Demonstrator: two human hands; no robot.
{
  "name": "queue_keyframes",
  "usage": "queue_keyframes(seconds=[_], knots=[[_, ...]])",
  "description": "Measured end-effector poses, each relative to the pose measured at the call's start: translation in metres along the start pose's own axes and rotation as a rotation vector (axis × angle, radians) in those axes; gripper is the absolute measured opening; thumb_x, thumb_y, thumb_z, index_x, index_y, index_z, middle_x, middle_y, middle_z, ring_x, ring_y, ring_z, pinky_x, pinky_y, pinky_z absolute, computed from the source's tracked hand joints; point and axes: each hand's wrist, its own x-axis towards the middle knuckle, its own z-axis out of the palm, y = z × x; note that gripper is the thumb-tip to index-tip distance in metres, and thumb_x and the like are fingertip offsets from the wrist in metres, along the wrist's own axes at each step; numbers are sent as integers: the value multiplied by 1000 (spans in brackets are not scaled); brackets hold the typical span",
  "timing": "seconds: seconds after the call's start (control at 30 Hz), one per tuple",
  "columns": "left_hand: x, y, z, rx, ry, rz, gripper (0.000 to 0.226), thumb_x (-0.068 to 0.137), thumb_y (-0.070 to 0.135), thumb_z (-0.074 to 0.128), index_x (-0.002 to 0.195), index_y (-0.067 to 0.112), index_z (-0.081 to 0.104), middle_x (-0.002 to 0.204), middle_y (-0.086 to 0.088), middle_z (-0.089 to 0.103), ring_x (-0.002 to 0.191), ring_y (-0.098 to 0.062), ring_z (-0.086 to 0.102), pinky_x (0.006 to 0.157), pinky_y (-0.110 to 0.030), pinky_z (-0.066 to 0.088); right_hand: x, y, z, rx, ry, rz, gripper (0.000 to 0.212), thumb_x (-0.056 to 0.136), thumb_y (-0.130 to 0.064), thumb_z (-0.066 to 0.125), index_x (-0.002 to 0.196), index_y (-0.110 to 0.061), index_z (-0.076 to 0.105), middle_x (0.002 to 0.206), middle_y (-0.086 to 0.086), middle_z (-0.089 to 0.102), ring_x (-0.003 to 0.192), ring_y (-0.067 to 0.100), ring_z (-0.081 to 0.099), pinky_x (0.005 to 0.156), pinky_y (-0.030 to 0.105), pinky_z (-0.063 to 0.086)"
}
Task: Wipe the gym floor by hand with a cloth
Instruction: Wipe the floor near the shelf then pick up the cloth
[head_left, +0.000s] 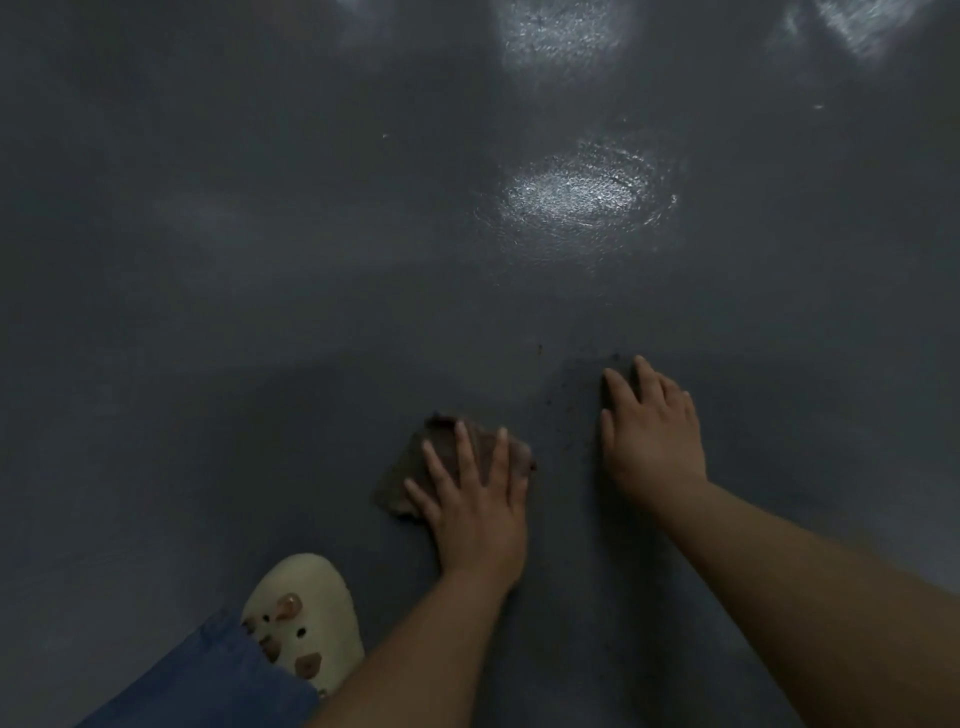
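Flat-palm grip on the cloth (457, 462): left hand (475, 512) spread wide, fingers straight, pressing the brown rag onto the gym floor (260, 260). No pinch, no curl, just downward load. The rag pokes out ahead of the fingertips and to the left of the palm; its rear part is hidden under the hand.

Right hand (652, 439) sits just beside that grip, off to the right and a bit further forward, fingers straight and flat on bare floor. It holds nothing; reads as a brace for my weight.

Progress, judged from how things lie:
- Dark specks (550, 400) are scattered between the two hands and just ahead of the right fingertips, so that patch still needs a pass.
- Further ahead of the grip, a glossy patch (576, 192) catches the light. It could be wet from wiping or just lamp glare; can't tell.
- The rest of the floor is dim and uniform grey, so I can't tell clean from dirty.
- Call it mid-task, with most of the visible floor unconfirmed.

Behind and left of the grip: my cream clog (306, 618) and blue trouser hem (228, 680), near the left forearm.
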Motion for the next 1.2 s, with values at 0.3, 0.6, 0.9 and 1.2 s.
queue_keyframes(seconds=[0.3, 0.6, 0.9, 1.2], knots=[[130, 39, -95, 99, -104, 212, 58, 100, 49, 19, 148, 40, -14, 152, 6, -33, 138, -35, -32, 108, -64, -9, 3, 32, -10, 31, 44, 92, 53, 100, -33, 33, 150, -19, 21, 158, 10, 10, 141, 31, 19, 116, 41, 16], [53, 46, -39, 205, -24, 472, 56, 98, 48, 16, 151, 36, 4, 159, 1, -14, 143, -33, -17, 109, -61, -11, 8, 48, -16, 106, 126, 102, 50, 100, -27, 37, 146, -10, 30, 151, 13, 30, 135, 30, 32, 108, 38, 27], [7, 26, -4, 335, -35, 869, 55, 85, 47, 28, 134, 38, 50, 149, 4, 39, 137, -30, 31, 109, -57, 18, 16, 48, -8, 143, 253, 87, 44, 98, -22, 41, 139, -6, 42, 138, 15, 47, 121, 35, 47, 102, 42, 34], [117, 104, -72, 146, -13, 312, 58, 101, 45, 19, 149, 35, -12, 155, 6, -28, 141, -30, -27, 110, -60, -11, 14, 74, 1, 135, 465, 106, 44, 89, -24, 40, 122, 0, 58, 119, 22, 60, 105, 41, 57, 95, 48, 43]])
